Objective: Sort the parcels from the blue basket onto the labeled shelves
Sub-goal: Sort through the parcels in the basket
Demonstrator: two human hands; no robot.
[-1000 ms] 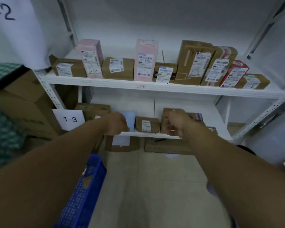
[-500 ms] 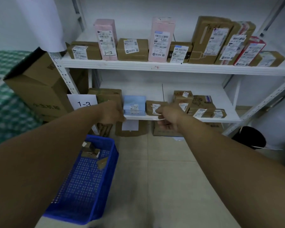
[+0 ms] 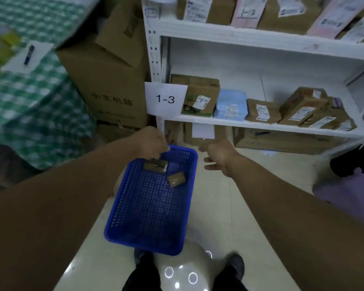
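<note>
Our blue basket (image 3: pixel 149 245) sits on the pale tiled floor (image 3: pixel 250 196) before the white shelf (image 3: pixel 261 125) with its 1-3 label (image 3: pixel 166 99). At the basket's far left corner our left hand (image 3: pixel 152 142) pinches the top edge of a brown parcel (image 3: pixel 155 165). A second parcel (image 3: pixel 177 179) lies by the far right wall. Our right hand (image 3: pixel 219 157) hangs spread and empty beside the rim. A big carton (image 3: pixel 109 80) stands left of the shelf.
</note>
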